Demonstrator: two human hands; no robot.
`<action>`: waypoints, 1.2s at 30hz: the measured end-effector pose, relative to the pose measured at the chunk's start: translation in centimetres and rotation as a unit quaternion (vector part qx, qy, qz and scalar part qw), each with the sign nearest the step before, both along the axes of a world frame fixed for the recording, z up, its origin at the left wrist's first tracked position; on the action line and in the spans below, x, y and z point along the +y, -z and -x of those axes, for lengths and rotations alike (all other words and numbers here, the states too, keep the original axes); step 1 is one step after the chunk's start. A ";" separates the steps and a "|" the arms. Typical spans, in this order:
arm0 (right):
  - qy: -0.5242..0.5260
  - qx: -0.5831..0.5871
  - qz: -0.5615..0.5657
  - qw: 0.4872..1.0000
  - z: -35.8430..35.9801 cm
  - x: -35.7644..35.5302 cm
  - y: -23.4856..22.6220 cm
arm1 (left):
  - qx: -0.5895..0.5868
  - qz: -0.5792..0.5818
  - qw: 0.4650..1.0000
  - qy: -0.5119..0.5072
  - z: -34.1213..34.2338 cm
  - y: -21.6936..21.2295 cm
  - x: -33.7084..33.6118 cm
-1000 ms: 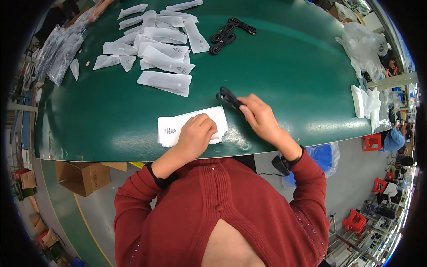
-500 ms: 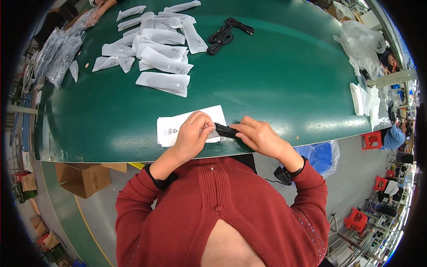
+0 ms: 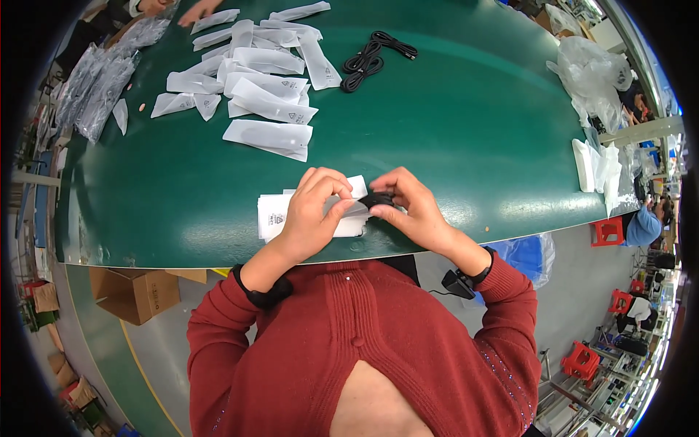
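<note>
Near the table's front edge lies a stack of flat white bags (image 3: 271, 218) with dark printing. Over it, my left hand (image 3: 309, 218) pinches the mouth of a thin white bag (image 3: 354, 207). My right hand (image 3: 419, 215) grips a coiled black cable (image 3: 378, 199) between thumb and fingers, just right of the stack. The cable's left end meets the bag's mouth; my fingers partly hide how far it reaches inside. Farther off, several filled white bags (image 3: 268, 138) lie in a loose pile, and bundled black cables (image 3: 362, 64) rest to their right.
The green table (image 3: 451, 131) curves across the view. Clear plastic packets (image 3: 102, 87) are heaped at the far left, near another person's hand (image 3: 199, 12). Crumpled clear plastic (image 3: 593, 73) and white bags (image 3: 598, 167) sit at the right edge. An open cardboard box (image 3: 138, 295) stands below.
The cable has moved left and up against the bag's mouth, and my right hand has curled round it. My left fingers have lifted slightly. The other person's hand has shifted at the far left.
</note>
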State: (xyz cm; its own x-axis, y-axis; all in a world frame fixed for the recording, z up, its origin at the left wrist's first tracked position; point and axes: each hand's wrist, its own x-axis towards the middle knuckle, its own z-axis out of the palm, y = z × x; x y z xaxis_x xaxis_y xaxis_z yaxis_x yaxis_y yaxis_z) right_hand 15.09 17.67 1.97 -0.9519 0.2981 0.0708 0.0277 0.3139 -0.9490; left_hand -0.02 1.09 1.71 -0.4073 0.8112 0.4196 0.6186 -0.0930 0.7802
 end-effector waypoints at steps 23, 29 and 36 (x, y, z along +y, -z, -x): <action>0.046 0.049 -0.603 0.795 15.3 13.7 3.7 | 0.081 0.017 0.996 -0.029 4.0 -1.5 -0.1; 0.079 0.034 -0.393 0.916 9.5 9.5 2.9 | 0.097 0.096 0.990 0.024 -1.0 2.1 -0.9; 0.022 0.059 -0.259 0.964 0.5 3.1 -0.3 | 0.026 0.092 0.995 -0.006 -1.4 3.3 -1.0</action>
State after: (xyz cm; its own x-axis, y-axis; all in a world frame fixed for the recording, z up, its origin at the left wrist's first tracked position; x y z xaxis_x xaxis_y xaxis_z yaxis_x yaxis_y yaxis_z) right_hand 14.59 20.77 2.28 -0.9152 0.2333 0.3286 -0.0472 0.7478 -0.6622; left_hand 1.36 0.05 -1.61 -0.3981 0.8721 0.2845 0.6593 0.0564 0.7498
